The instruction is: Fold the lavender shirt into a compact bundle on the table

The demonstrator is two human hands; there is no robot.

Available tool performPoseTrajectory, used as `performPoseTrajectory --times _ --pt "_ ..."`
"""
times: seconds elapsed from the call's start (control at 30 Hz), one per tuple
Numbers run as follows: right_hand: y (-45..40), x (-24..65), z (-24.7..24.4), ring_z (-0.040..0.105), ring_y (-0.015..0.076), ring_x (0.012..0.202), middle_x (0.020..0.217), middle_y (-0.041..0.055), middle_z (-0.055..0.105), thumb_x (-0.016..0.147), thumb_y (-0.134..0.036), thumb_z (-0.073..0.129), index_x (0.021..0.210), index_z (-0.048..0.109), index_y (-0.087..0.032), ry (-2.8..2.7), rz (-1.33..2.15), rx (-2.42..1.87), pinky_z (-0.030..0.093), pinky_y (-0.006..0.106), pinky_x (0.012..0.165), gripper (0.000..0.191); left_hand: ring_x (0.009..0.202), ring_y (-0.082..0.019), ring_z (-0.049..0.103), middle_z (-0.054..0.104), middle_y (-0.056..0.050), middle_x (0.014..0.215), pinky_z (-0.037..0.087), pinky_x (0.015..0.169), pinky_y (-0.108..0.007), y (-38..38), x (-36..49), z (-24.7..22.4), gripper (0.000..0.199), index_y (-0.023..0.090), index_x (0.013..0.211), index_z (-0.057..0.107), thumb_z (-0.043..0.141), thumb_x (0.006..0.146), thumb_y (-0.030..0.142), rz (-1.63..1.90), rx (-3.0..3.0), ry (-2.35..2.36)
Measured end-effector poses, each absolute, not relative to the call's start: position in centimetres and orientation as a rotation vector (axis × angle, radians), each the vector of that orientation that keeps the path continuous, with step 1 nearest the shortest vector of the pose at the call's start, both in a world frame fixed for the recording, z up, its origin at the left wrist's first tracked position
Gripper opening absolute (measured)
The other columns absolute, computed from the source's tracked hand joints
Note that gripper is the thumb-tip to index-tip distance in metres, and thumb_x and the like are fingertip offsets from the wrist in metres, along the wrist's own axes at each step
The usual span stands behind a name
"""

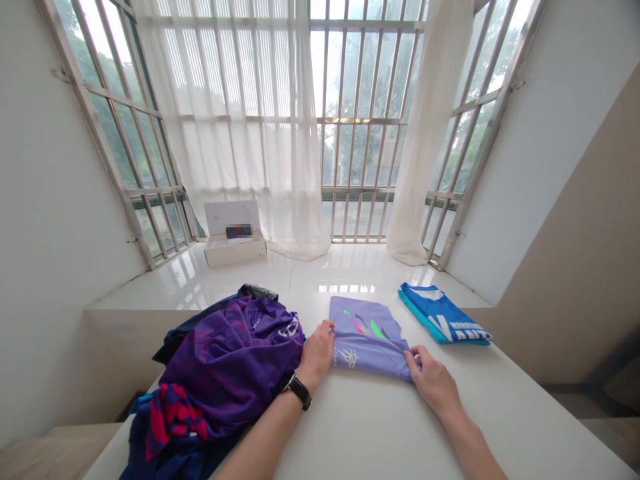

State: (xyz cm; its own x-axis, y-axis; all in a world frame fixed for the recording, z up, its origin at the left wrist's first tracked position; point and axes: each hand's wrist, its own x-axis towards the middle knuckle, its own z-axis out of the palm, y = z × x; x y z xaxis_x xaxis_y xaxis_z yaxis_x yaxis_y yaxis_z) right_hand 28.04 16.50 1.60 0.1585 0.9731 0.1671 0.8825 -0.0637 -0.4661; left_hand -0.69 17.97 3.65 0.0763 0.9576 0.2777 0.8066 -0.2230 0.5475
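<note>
Jerseys [230,367] are lying heaped beside the left hand [315,350], whose fingers [326,328] are pinching one end of the fold in a lilac T-shirt [367,327] on the white table [350,440]; the right hand [433,383] is pinching the other end level, near a folded blue shirt [443,313].

On the table [380,433]: clothes heap [225,373] at left, folded T-shirt [363,340] mid-table just right of it, second folded shirt [443,317] further right, slightly farther away. Beyond the table, on a tiled ledge [325,273], a box [235,250] sits far left with a blurred object [239,231] on it, before a curtain [240,120] hanging over a barred window [365,80].
</note>
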Motion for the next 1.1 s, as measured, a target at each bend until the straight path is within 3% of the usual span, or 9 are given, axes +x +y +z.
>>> performPoseTrajectory --times 0.43,0.6,0.73,0.83,0.93,1.1 --pt "16.7 28.1 1.3 0.071 0.0279 0.08 0.085 0.0071 0.076 0.095 -0.051 0.029 0.099 0.052 -0.028 -1.779 0.237 -2.049 0.039 0.032 0.061 0.032 0.096 -0.02 0.068 0.067 -0.006 0.106 0.05 0.085 -0.029 18.3 -0.5 3.5 0.022 0.022 0.114 0.057 0.039 0.102 0.019 0.898 2.081 1.766" --pt "16.7 28.3 1.0 0.071 0.0287 0.084 0.091 0.0076 0.076 0.096 -0.051 0.029 0.101 0.051 -0.028 -1.792 0.246 -2.054 0.039 0.033 0.063 0.033 0.102 -0.02 0.066 0.065 -0.005 0.112 0.051 0.092 -0.03 17.9 -0.6 3.2 0.02 0.023 0.118 0.056 0.05 0.099 0.028 0.93 2.111 1.701" --pt "16.7 28.4 1.0 0.07 0.0289 0.083 0.09 0.0069 0.076 0.094 -0.052 0.032 0.098 0.053 -0.028 -1.785 0.25 -2.035 0.04 0.033 0.064 0.032 0.099 -0.021 0.067 0.055 -0.008 0.132 0.053 0.09 -0.033 17.6 -0.6 3.2 0.027 0.024 0.122 0.057 0.055 0.095 0.025 0.892 2.133 1.718" --pt "16.6 28.2 1.1 0.07 0.0292 0.084 0.089 0.0065 0.076 0.094 -0.053 0.033 0.096 0.054 -0.028 -1.775 0.255 -2.03 0.042 0.034 0.066 0.033 0.111 -0.023 0.062 0.042 -0.009 0.149 0.051 0.097 -0.038 17.5 -0.5 3.3 0.029 0.026 0.122 0.058 0.056 0.094 0.019 0.863 2.261 1.73" --pt "16.2 28.1 1.4 0.069 0.0296 0.084 0.09 0.0069 0.075 0.094 -0.056 0.033 0.096 0.056 -0.028 -1.746 0.266 -2.079 0.042 0.035 0.065 0.036 0.12 -0.024 0.055 0.055 -0.007 0.137 0.047 0.103 -0.04 17.4 -0.5 3.5 0.025 0.026 0.117 0.062 0.051 0.097 0.015 0.822 2.418 1.623" --pt "15.6 28.0 2.3 0.067 0.0313 0.094 0.109 0.0131 0.071 0.095 -0.052 0.032 0.107 0.058 -0.023 -1.616 -0.104 -2.002 0.046 0.037 0.068 0.04 0.101 -0.024 0.061 0.068 -0.006 0.106 0.05 0.093 -0.038 16.8 -0.5 4.3 0.019 0.025 0.109 0.067 0.05 0.101 0.029 0.753 2.493 1.527"
